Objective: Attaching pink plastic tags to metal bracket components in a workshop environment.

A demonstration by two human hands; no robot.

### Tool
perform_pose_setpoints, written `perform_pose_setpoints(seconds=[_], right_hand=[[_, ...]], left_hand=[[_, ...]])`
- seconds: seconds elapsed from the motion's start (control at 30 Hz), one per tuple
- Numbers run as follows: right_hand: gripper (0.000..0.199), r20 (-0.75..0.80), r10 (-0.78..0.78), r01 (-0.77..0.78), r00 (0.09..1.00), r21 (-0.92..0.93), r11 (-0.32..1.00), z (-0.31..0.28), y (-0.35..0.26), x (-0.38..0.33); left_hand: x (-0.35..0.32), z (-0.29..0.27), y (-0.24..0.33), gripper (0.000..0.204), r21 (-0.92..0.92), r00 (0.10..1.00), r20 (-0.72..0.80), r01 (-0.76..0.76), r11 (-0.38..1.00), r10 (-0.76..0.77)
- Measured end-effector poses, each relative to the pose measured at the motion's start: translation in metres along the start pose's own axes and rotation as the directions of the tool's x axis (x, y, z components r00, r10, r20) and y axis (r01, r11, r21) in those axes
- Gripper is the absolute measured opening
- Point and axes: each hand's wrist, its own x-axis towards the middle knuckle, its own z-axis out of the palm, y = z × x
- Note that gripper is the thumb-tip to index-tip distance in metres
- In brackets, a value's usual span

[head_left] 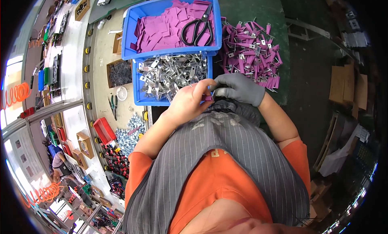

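Note:
My bare left hand [186,101] is closed on a small purple sleeve [207,98] just in front of my apron. Against it works my right hand [239,88], in a grey glove, its fingers pinched together; what they hold is mostly hidden. Both hands meet at the near right corner of a blue bin of bent metal brackets [171,74]. Behind that stands another blue bin [126,32] with flat purple pieces [161,28] and black-handled scissors [198,30]. To the right lies a heap of metal brackets in purple sleeves [250,52].
Left of the bins are a coil in a cardboard box [120,73], a white cup [121,93], pliers [113,107], a red bin [104,131] and a pile of small metal parts [131,135]. Cardboard boxes [343,86] stand far right. Another person [60,163] is at far left.

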Motion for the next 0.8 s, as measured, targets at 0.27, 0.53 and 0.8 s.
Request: perform_pose_setpoints(seconds=[0.27, 0.53, 0.8], right_hand=[[0.017, -0.710, -0.180, -0.226, 0.680, -0.437, 0.870, -0.067, 0.090, -0.075], [0.023, -0.855, -0.183, -0.512, 0.486, -0.448, 0.733, -0.085, 0.138, -0.089], [0.025, -0.157, -0.355, 0.125, 0.921, -0.745, 0.655, 0.014, 0.043, 0.034]], left_hand=[[-0.004, -0.001, -0.004, 0.045, -0.066, 0.972, -0.187, 0.136, 0.989, -0.146], [-0.027, 0.002, -0.029, 0.037, -0.053, 0.907, -0.285, 0.308, 0.950, -0.310], [-0.050, -0.011, -0.060, 0.020, -0.147, 0.741, -0.499, 0.438, 0.887, -0.449]])
